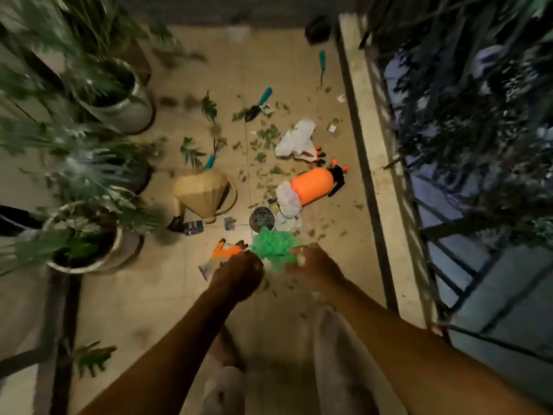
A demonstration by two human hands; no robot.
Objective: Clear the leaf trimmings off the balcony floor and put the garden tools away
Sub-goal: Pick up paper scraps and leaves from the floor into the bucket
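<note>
Both hands are up in front of the body, close together. The left hand (239, 275) has its fingers curled in, and so does the right hand (311, 266). Each one pinches a side of the green bag (273, 247), which sits bunched up between the two sets of fingers. The picture is a bit blurry, so I cannot tell how tight the pinch is.

The bag looks thin, soft and very light. It crumples and could be slippery, so I think it is best to hold it by the rim, one side in each hand, and pull the mouth open.

The leaf trimmings (266, 136) lie on the balcony floor (149, 295), out past the fingertips. They look tiny, light and floppy. I think it is better to scoop them in handfuls than to pick them up one by one.

The trowel (257, 104) lies far beyond the fingers among the leaves. Another teal tool (322, 62) lies farther still. They look stiff and hard, and the teal handle is the safe place to grab.

The orange sprayer (312, 185) lies on its side, ahead of the right fingers. It may be heavy if it has water in it.
</note>
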